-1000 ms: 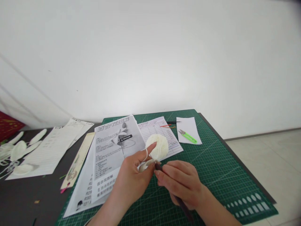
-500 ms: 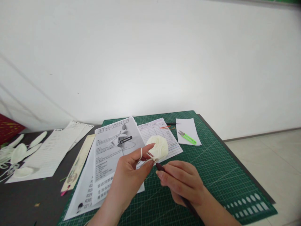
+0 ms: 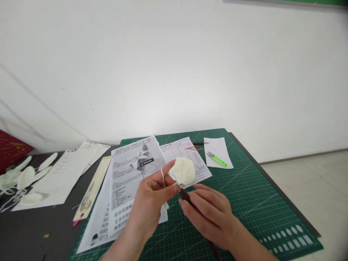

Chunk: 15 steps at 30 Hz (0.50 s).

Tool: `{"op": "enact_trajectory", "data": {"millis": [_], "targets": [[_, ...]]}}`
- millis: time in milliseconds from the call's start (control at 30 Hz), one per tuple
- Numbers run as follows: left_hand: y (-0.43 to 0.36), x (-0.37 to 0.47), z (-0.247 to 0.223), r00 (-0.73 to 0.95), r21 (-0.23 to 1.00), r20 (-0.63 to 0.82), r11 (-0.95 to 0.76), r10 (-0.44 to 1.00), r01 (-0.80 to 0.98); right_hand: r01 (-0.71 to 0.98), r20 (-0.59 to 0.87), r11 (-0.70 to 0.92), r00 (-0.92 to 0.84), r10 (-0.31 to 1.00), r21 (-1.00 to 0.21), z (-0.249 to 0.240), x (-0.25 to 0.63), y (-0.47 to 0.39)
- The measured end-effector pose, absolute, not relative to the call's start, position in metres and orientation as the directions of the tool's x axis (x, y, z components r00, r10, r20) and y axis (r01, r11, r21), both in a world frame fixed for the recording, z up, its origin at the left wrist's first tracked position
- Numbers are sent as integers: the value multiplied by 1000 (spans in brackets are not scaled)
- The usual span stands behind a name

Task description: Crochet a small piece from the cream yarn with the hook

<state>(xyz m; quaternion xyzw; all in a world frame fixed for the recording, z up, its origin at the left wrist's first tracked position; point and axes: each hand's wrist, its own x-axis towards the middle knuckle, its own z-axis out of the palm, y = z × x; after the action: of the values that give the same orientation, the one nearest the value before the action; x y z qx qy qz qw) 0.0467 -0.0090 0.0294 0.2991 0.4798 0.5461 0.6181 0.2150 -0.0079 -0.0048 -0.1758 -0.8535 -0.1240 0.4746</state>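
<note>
My left hand [image 3: 150, 197] pinches a small piece of white crochet work, mostly hidden by the fingertips. A strand of white yarn [image 3: 163, 177] loops over its raised index finger. My right hand [image 3: 210, 214] is closed round the dark handle of a crochet hook [image 3: 185, 195]; the hook's tip meets the work at my left thumb. Just behind the fingertips lies a ball of cream-white yarn [image 3: 185, 170], on a printed table sheet [image 3: 199, 163]. Below my left hand a short white end hangs near the pattern sheet [image 3: 130, 181].
Green-handled thread snips [image 3: 217, 159] lie on white paper [image 3: 220, 145] at the right of the green cutting mat [image 3: 244, 195]. Orange and dark thin tools rest beyond the yarn ball. On the left are a ruler-like strip [image 3: 92, 188], written sheets [image 3: 62, 177] and white crocheted petals [image 3: 31, 198].
My left index finger has drawn closer to the thumb, and the crochet piece is now more hidden. The right hand has tilted the hook's handle more steeply. The view has shifted slightly.
</note>
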Motion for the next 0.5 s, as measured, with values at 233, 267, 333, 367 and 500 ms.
{"op": "enact_trajectory", "data": {"millis": [233,267,333,367,500], "targets": [[-15,51,23,-231,964,108,-45,967,261,379,877,920,-406,257,-94,-11,208,-10],[-14,50,22,-190,953,111,-50,975,300,335,887,934,-386,253,-121,-12,208,-8],[-10,45,21,-111,947,93,-53,989,317,258,901,952,-352,253,-167,-12,208,-7],[-8,43,20,-87,950,79,-49,993,309,231,900,953,-344,268,-196,-12,209,-7],[-2,36,19,-10,974,4,-2,1000,226,162,875,924,-301,379,-345,-6,215,-9]]}}
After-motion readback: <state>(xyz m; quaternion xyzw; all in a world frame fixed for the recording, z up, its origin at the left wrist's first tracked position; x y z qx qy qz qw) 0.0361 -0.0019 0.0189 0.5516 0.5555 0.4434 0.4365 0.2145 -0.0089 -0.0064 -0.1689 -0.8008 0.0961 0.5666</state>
